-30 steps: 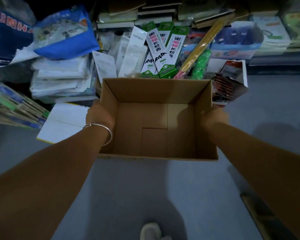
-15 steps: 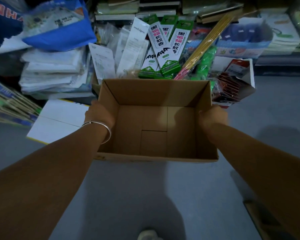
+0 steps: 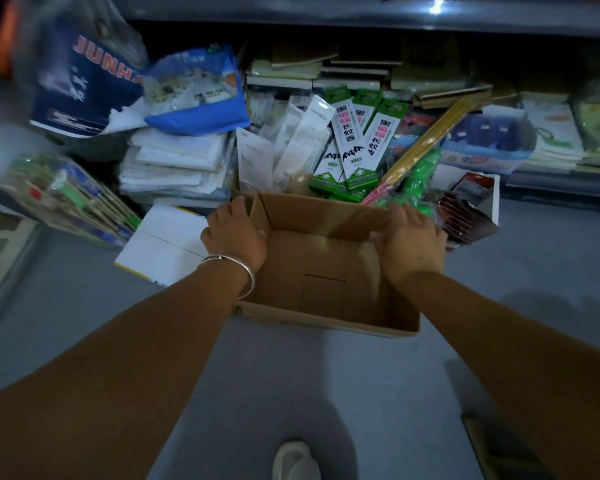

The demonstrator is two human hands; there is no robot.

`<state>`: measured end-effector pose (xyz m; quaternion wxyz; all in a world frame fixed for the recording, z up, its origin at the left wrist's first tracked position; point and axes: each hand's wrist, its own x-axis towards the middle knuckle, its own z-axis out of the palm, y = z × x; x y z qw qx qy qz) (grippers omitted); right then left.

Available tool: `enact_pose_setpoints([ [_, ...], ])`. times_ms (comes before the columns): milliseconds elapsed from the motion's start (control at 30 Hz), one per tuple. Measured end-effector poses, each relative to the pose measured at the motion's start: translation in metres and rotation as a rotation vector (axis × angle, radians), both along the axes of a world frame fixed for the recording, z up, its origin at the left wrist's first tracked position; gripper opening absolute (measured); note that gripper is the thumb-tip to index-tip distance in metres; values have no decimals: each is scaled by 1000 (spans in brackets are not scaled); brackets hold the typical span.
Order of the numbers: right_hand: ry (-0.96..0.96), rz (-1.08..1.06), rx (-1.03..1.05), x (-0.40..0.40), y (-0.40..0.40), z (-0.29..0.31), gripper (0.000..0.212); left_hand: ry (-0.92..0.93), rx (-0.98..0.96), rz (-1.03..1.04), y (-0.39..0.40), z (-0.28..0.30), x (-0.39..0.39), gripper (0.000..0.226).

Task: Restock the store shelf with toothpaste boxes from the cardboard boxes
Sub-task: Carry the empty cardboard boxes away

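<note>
Both hands hold one cardboard box (image 3: 326, 271). It sits low over the grey floor (image 3: 326, 393), near the person, right in front of a big pile of goods. The box is open on top, and no toothpaste boxes can be seen inside it, only its bare bottom flaps.

The left hand (image 3: 234, 237) is curled over the left wall, with its fingers wrapped round the far left corner. A silver bangle (image 3: 236, 268) sits on that wrist. The right hand (image 3: 409, 240) grips the right wall near the far corner, fingers bent over the top edge.

I think the step is to move this empty box out of the way. To do it well, keep both grips firm and even so the box stays flat. Watch the far wall too, because it is just beside the pile and could knock things over.

Just past the box stand green and white packs (image 3: 352, 143). They carry red and black Chinese writing and a black bat picture. Far to the left, a dark blue bag (image 3: 84, 84) shows red letters, "JUNHA". A blue and white bag (image 3: 194, 91) lies beside it, but its small words are too blurry to read. A white shoe (image 3: 295, 460) shows at the near edge.
</note>
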<state>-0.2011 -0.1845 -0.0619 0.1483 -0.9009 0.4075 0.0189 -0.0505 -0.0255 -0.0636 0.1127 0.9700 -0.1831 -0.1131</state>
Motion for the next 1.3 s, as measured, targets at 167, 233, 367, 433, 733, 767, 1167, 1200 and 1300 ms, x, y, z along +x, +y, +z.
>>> enact_pose_setpoints([
  [167, 12, 258, -34, 18, 40, 78, 39, -56, 37, -77, 35, 77, -21, 60],
  [233, 42, 394, -49, 22, 58, 110, 45, -65, 101, -84, 55, 106, -34, 59],
  [367, 97, 619, -18, 25, 111, 158, 50, -18, 171, -20, 102, 154, -70, 60],
  [433, 88, 713, -8, 21, 146, 174, 47, -9, 171, 23, 131, 174, -91, 58],
  [733, 25, 1171, -150, -7, 315, 247, 41, 18, 91, 428, 286, 241, -175, 56],
  [767, 14, 1221, -154, -14, 337, 252, 41, 18, 89, 473, 306, 247, -186, 56],
  [1167, -102, 1779, -145, -213, 605, 279, 29, 47, 136, 995, 546, 277, -444, 53],
  [1200, -111, 1837, -161, -235, 627, 281, 32, 53, 136, 1044, 565, 280, -472, 53],
  [1300, -78, 1982, -118, -299, 687, 289, 33, 60, 140, 1183, 616, 288, -547, 48],
])
